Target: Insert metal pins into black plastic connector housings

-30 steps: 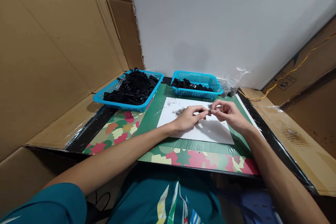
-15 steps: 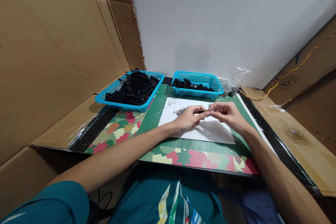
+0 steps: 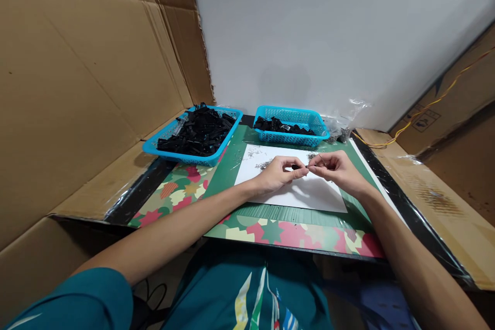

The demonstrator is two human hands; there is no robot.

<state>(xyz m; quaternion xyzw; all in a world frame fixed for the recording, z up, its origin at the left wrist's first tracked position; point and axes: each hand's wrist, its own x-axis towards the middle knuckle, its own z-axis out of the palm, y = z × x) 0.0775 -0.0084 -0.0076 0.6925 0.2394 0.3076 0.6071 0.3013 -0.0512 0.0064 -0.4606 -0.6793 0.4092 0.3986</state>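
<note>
Over white paper, slim black piece, pinched by left grip and right grip

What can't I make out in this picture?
All in the head view:
Small black piece: mostly hidden by the left hand and right hand.
Tiny metallic bits: too small to tell apart, partly behind the left hand.
Plastic bags: crinkled film obscures their contents.
Blue object low down: dim, cut off by bottom edge.
</note>
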